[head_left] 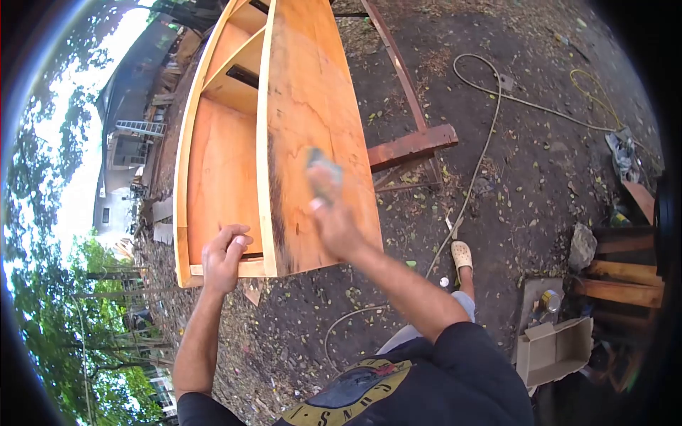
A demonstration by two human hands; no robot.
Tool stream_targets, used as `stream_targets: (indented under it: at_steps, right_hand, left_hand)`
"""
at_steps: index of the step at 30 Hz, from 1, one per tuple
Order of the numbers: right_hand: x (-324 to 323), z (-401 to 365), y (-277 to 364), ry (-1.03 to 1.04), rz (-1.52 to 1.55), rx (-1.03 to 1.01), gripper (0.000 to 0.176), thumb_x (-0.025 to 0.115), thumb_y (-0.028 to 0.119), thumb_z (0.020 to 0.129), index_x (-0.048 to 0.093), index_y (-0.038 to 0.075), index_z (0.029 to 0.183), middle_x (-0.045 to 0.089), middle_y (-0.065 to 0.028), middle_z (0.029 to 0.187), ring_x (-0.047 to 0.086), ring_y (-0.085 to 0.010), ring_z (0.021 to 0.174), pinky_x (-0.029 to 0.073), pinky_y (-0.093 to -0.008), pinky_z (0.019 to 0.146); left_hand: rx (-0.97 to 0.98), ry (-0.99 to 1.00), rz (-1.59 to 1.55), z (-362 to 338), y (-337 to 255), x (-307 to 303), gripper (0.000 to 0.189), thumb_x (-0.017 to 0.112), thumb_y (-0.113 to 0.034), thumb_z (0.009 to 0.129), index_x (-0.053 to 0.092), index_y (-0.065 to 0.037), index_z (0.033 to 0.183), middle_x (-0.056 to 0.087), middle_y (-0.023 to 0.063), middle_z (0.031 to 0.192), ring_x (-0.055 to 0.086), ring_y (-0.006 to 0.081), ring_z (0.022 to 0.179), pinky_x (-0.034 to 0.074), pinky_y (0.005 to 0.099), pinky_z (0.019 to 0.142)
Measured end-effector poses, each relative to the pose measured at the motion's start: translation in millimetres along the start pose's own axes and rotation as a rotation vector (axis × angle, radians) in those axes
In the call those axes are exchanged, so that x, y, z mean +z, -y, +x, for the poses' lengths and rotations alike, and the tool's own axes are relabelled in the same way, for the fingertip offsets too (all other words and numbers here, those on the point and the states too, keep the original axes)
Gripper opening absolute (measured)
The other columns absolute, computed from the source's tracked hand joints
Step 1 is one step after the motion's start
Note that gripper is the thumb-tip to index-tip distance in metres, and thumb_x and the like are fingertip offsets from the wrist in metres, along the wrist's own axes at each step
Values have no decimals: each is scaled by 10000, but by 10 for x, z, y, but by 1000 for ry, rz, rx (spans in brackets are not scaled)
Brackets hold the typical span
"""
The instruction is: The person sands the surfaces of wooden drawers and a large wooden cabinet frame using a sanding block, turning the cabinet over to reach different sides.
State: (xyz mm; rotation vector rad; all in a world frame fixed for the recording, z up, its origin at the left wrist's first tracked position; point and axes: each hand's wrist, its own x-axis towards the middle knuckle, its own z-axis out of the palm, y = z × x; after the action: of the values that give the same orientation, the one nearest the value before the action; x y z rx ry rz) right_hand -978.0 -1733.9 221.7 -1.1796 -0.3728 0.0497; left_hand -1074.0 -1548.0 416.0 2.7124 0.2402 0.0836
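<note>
A wooden cabinet (320, 85) with open compartments lies propped up in front of me, its broad side panel facing up. My left hand (224, 257) is closed over the frame at its near end, with the fingers curled inward. On the side panel, my right hand (332, 216) is closed on a small grey-green pad (323, 172), pressed flat against the wood. Motion smears both hand and pad, so I cannot make out the pad's exact kind. Dark stains run along the panel's left edge, close to the pad.
A rusty metal beam (415, 147) supports the cabinet on the right. A hose (477, 174) winds over the leaf-strewn dirt. At lower right are a cardboard box (558, 353), a tin can (549, 301), a stone (582, 247) and wooden boards (625, 282).
</note>
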Motion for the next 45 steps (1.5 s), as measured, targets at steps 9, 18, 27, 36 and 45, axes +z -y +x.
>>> stream_targets:
  at_steps: [9, 18, 27, 36, 45]
  right_hand:
    - [-241, -387, -722, -87, -54, 21, 619, 465, 205, 1085, 368, -60, 1636, 393, -254, 1699, 226, -418, 1647, 165, -473, 1346]
    - [-156, -722, 66, 147, -15, -341, 638, 471, 215, 1090, 349, -33, 1665, 302, -219, 1762, 187, -347, 1672, 123, -465, 1348]
    - [48, 1876, -76, -36, 45, -165, 606, 455, 265, 1100, 413, -33, 1626, 331, -236, 1735, 257, -361, 1632, 184, -411, 1334]
    - [-286, 575, -1066, -91, 58, -21, 649, 482, 237, 1065, 385, -41, 1643, 288, -239, 1759, 229, -381, 1647, 160, -461, 1347]
    - [-60, 112, 281, 181, -86, -455, 657, 475, 261, 1074, 378, -3, 1667, 297, -213, 1768, 235, -376, 1653, 125, -515, 1346]
  left_hand:
    - [-68, 47, 21, 7, -95, -30, 364, 543, -216, 1037, 717, 50, 1215, 785, 139, 984, 713, 181, 875, 577, 346, 834]
    - [-21, -46, -54, -14, 5, 38, 298, 623, -173, 1014, 728, 42, 1192, 800, 149, 924, 718, 172, 779, 563, 333, 710]
    - [-28, -16, -6, 0, -89, -15, 299, 608, -190, 1009, 730, 23, 1180, 807, 147, 935, 752, 209, 791, 575, 356, 749]
    - [-22, -1, 12, -22, -36, -26, 295, 615, -178, 1009, 730, 33, 1180, 805, 153, 934, 777, 223, 869, 589, 349, 803]
    - [-45, -11, -38, -17, -10, 0, 313, 602, -183, 1023, 721, 34, 1215, 804, 153, 964, 757, 199, 867, 581, 337, 804]
